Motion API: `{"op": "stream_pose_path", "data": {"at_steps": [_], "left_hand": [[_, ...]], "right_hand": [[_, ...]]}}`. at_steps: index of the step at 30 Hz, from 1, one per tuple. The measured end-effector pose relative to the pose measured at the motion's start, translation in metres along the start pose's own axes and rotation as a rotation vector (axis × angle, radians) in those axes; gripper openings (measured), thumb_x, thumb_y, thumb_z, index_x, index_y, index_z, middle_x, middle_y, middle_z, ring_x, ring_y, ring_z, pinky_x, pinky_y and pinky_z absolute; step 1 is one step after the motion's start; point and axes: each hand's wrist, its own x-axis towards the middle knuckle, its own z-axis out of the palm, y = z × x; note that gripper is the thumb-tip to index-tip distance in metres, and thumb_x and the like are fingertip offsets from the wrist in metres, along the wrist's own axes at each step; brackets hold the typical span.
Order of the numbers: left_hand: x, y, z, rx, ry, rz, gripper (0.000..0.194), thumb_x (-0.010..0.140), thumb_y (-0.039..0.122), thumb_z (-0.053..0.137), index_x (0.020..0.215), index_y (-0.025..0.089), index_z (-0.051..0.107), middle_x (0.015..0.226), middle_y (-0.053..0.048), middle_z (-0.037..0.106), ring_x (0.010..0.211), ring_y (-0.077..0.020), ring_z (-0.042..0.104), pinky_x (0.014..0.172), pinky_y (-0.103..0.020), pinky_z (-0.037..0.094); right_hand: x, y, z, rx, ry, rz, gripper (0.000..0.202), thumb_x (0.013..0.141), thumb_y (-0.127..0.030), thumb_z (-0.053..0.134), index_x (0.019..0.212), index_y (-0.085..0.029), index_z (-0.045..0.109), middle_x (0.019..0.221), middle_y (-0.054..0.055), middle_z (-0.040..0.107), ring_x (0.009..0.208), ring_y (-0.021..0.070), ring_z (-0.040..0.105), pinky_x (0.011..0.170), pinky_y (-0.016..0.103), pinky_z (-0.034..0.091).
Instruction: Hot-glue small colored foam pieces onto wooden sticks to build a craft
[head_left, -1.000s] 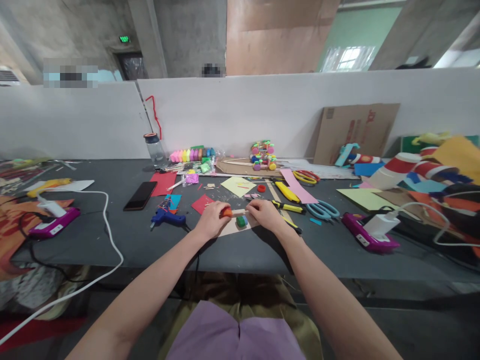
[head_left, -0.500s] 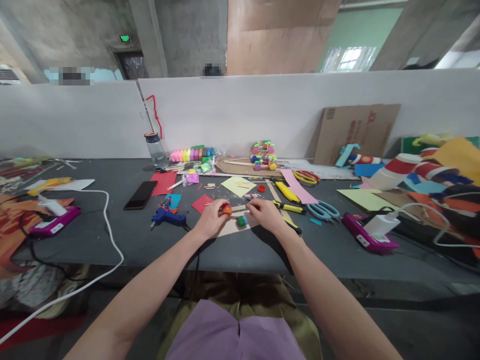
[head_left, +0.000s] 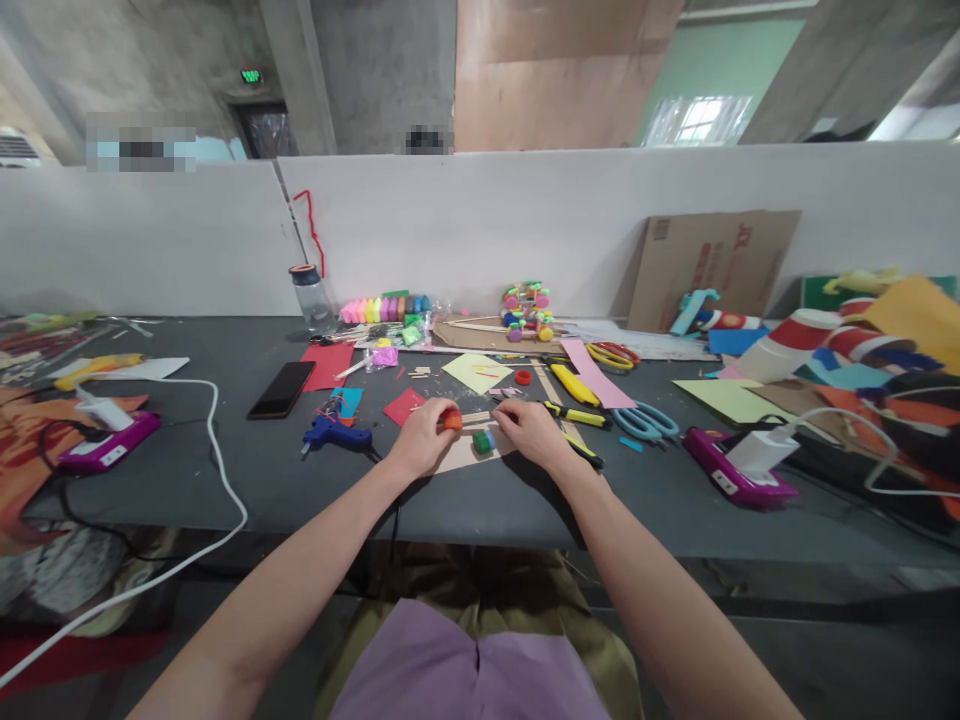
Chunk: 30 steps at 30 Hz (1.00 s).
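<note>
My left hand [head_left: 417, 440] pinches a small orange round piece [head_left: 452, 420] between thumb and fingertips. Across from it, my right hand [head_left: 531, 430] is closed in a pinch; whatever lies between those fingertips is too small to make out. A thin pale wooden strip [head_left: 475, 417] runs between the two hands. Just below the strip, a small green and blue block [head_left: 483, 442] rests on a tan sheet [head_left: 459, 458], touched by neither hand.
A blue glue gun [head_left: 334, 434] and a phone [head_left: 282, 390] lie to the left. Yellow cutters [head_left: 574, 384], blue-handled scissors [head_left: 646, 422] and a purple power strip [head_left: 739, 470] are on the right. Colourful wheeled models [head_left: 528, 310] stand at the back, near a water bottle [head_left: 312, 300].
Both hands stay almost in place. The orange piece in my left hand appears slightly turned; the block on the sheet has not moved.
</note>
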Motion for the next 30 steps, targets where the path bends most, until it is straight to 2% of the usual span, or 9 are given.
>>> {"op": "stream_pose_path", "data": {"at_steps": [13,23,30], "left_hand": [[0.0005,-0.0044,0.0015,0.038,-0.037,-0.005,0.024,0.074,0.018,0.061,0.098,0.019,0.061,0.098,-0.006,0.067,0.093,-0.0218,0.060,0.086,-0.035,0.047],[0.0007,-0.0060,0.0017,0.047,-0.041,0.003,0.025,0.073,0.018,0.061,0.099,0.019,0.062,0.098,-0.006,0.067,0.093,-0.0217,0.061,0.086,-0.035,0.047],[0.0003,-0.0047,0.0017,0.034,-0.048,0.015,0.026,0.073,0.018,0.062,0.099,0.020,0.061,0.099,-0.005,0.067,0.094,-0.0219,0.061,0.086,-0.036,0.047]], "right_hand": [[-0.0012,-0.0009,0.0001,-0.035,-0.052,-0.033,0.022,0.085,-0.020,0.049,0.082,-0.019,0.070,0.080,0.005,0.071,0.073,0.0176,0.061,0.065,0.025,0.037],[-0.0016,-0.0017,-0.0013,-0.052,-0.055,-0.024,0.023,0.085,-0.020,0.047,0.080,-0.019,0.070,0.076,0.005,0.070,0.069,0.0167,0.060,0.063,0.024,0.036],[-0.0009,-0.0022,-0.0003,0.053,-0.037,0.019,0.026,0.085,-0.027,0.047,0.075,-0.018,0.069,0.071,0.004,0.069,0.065,0.0157,0.057,0.062,0.025,0.036]]}}
